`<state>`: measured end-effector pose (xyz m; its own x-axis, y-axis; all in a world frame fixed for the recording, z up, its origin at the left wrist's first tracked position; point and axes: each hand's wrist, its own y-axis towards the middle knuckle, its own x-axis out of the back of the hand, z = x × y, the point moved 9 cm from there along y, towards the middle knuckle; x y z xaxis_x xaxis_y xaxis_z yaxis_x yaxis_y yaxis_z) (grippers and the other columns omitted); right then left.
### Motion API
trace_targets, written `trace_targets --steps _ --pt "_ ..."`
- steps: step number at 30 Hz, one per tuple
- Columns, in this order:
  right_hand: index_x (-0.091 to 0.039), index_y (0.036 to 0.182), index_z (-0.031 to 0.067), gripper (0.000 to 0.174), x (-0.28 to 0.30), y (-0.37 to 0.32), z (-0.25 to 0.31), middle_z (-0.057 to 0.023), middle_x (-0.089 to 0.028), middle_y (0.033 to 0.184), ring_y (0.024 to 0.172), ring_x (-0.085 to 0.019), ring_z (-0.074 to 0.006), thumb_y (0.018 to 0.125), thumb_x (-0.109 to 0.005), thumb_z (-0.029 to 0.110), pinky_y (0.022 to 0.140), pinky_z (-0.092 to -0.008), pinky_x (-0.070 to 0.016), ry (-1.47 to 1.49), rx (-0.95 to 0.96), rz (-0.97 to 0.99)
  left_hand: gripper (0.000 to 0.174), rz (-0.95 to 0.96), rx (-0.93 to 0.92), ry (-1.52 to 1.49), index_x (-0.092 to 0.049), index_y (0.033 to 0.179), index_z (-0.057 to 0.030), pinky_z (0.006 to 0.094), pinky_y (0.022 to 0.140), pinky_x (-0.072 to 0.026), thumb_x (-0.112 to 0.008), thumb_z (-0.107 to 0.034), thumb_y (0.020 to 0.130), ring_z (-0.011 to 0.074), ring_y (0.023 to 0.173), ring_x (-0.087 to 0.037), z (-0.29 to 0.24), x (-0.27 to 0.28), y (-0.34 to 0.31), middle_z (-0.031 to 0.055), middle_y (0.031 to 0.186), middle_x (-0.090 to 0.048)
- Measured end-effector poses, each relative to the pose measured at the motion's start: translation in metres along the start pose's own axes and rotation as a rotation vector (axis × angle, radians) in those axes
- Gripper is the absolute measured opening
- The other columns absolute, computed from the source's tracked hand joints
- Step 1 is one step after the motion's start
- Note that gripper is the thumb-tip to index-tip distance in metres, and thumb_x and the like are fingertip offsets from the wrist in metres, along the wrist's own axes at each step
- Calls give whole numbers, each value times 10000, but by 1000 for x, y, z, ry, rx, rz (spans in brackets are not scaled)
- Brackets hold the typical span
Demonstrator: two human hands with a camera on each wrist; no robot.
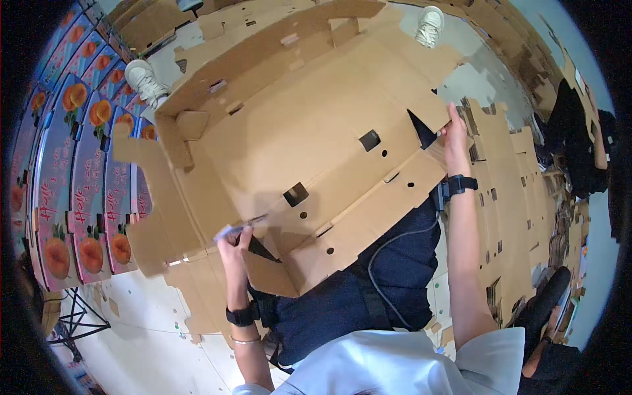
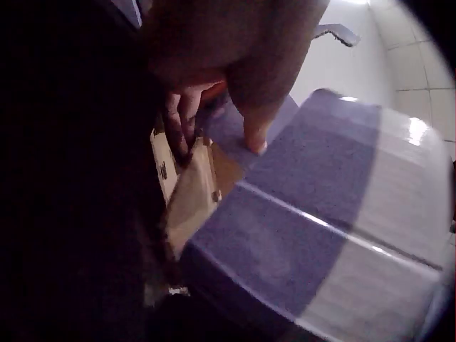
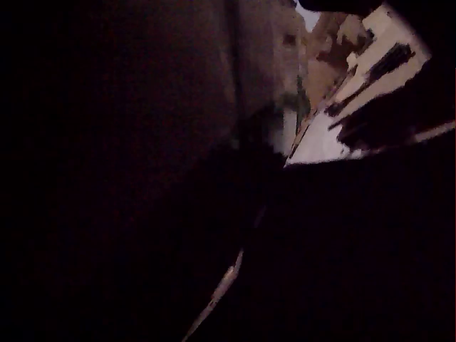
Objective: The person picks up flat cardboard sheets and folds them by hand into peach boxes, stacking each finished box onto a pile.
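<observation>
A large brown cardboard box (image 1: 283, 118), partly folded up with its plain inside showing, lies tilted across the person's lap. Its long far wall stands raised, and slots and round holes run along the near side. At the near left corner, the left hand (image 1: 234, 253) pinches a flap between thumb and fingers. In the left wrist view the same hand (image 2: 235, 64) is at the box's purple printed outer side (image 2: 299, 192). The right hand (image 1: 455, 135) grips the right end by a folded flap, thumb on top. The right wrist view is mostly dark.
Upright peach-printed boxes (image 1: 72, 184) stand in rows at the left. Flattened cardboard sheets (image 1: 507, 197) cover the floor at right. White shoes (image 1: 429, 27) show beyond the box. A black stand (image 1: 78, 319) is at lower left, and a person in dark clothes (image 1: 573, 138) at far right.
</observation>
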<state>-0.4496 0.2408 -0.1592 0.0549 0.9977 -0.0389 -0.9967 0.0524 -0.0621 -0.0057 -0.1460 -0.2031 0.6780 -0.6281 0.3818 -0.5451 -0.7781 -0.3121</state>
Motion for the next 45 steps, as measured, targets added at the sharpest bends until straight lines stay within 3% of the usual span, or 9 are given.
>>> trace_targets --steps 1,4,6,10,17,21,26,32,45 --pt "-602 833 95 333 5 7 -8 44 -518 684 570 -414 -60 957 -565 402 543 -223 -315 67 12 69 318 -36 66 63 -537 1153 20 268 831 -470 -659 -40 865 135 919 -604 3 1 6 86 1022 -648" --pt "-637 900 67 323 12 5 -8 21 -582 738 630 -476 -65 965 -549 372 605 -219 -355 111 64 126 584 158 -244 -531 -398 1302 -9 270 868 -471 -718 -13 813 149 997 -615 -5 -24 32 76 1119 -630" --pt "-664 1056 33 292 20 -3 -4 -40 -660 902 832 -577 -112 954 -540 277 779 -246 -432 -127 96 136 566 150 -213 -583 -414 1295 -10 278 880 -470 -715 -11 816 157 1025 -611 -8 -42 37 80 1145 -623" --pt "-654 1119 9 306 0 -12 -25 -78 -642 1058 1073 -553 -183 917 -566 222 965 -296 -401 -292 144 288 406 262 -107 -670 -492 1214 21 291 891 -469 -676 -69 863 151 1036 -602 6 -61 51 90 1137 -632" --pt "-705 971 43 241 -42 -55 15 -107 -597 1054 1035 -533 -304 891 -588 238 940 -379 -412 -999 612 290 336 275 1 -766 -512 1180 35 303 880 -463 -607 -154 919 153 996 -598 11 -67 50 83 1078 -627" --pt "-668 943 30 252 -58 -60 8 -127 -594 1019 1018 -565 -334 878 -596 262 897 -434 -434 -1155 352 325 335 196 145 -886 -502 1197 32 320 892 -458 -573 -167 938 189 1034 -591 21 -67 54 103 1122 -609" --pt "-672 939 12 352 -85 -72 7 -206 -618 1031 1018 -579 -353 896 -541 336 880 -469 -461 -1309 614 318 323 282 131 -851 -522 1183 18 333 857 -478 -587 -181 937 208 997 -609 26 -70 57 97 1085 -624" --pt "-685 928 -3 389 -76 -48 -5 -217 -620 1045 1031 -573 -362 874 -565 363 892 -454 -455 -1221 332 353 301 230 96 -863 -542 1124 8 332 800 -487 -619 -210 930 172 942 -610 34 -64 61 80 1014 -627" --pt "-664 957 10 419 -59 -44 0 -194 -671 856 829 -648 -368 873 -574 411 732 -430 -491 -837 310 214 400 191 39 -861 -498 1219 31 342 951 -425 -609 -227 935 189 1086 -561 19 -61 51 105 1171 -589"
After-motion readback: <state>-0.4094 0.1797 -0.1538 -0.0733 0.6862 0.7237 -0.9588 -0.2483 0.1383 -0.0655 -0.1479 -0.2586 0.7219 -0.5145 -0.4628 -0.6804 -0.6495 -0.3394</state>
